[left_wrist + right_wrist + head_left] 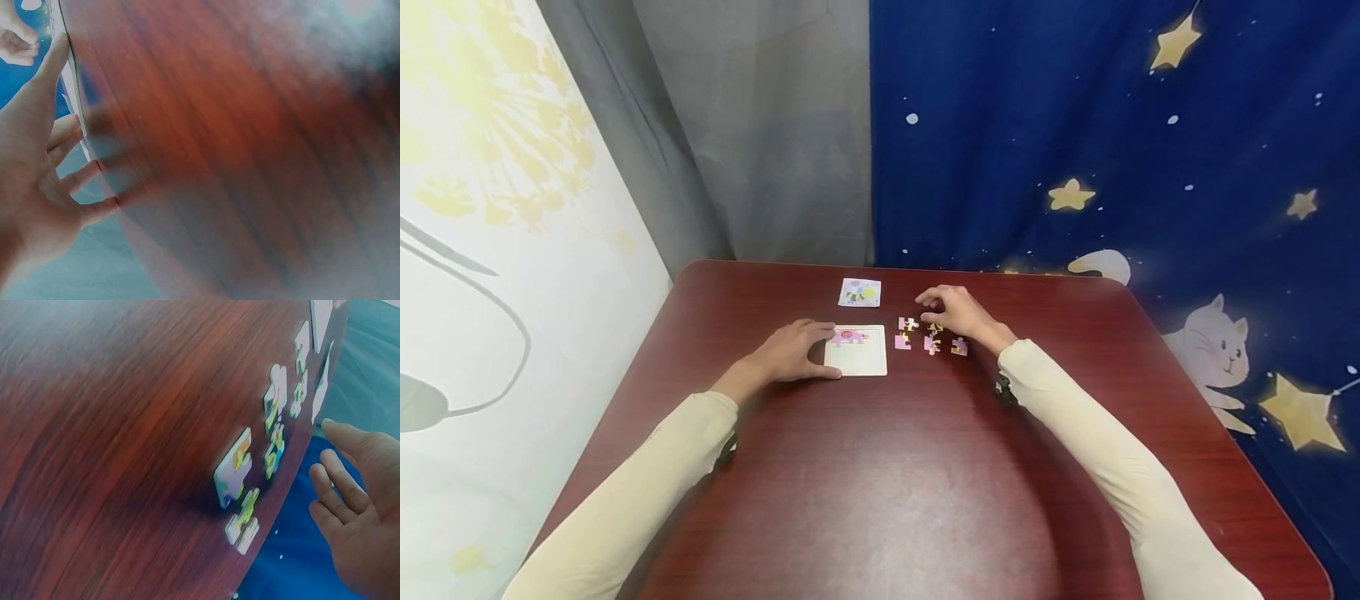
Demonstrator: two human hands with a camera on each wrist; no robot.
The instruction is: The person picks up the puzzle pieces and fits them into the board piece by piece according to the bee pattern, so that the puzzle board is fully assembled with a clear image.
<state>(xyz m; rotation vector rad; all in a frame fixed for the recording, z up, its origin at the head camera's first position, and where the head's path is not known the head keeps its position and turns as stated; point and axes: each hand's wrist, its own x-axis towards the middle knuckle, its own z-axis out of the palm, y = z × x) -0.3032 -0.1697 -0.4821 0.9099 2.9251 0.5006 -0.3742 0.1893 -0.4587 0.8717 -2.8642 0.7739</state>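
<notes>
A small white puzzle board (859,362) lies on the table, with pink joined pieces (848,336) along its upper left. My left hand (784,350) rests at the board's left side, thumb by the lower edge and fingers by the upper left corner, all fairly straight. To the board's right lie several loose jigsaw pieces (902,342), pink, purple and yellow. Above them hovers my right hand (958,312), its fingers loosely bent and apart from the pieces. In the right wrist view that hand (369,506) holds nothing, and the loose pieces (232,472) lie flat below.
A picture card (860,292) with a bee lies behind the board. The dark red table (850,483) reaches back to a grey curtain (775,125) and a blue starry curtain (985,167). A pale patterned wall or curtain (512,333) stands at the left.
</notes>
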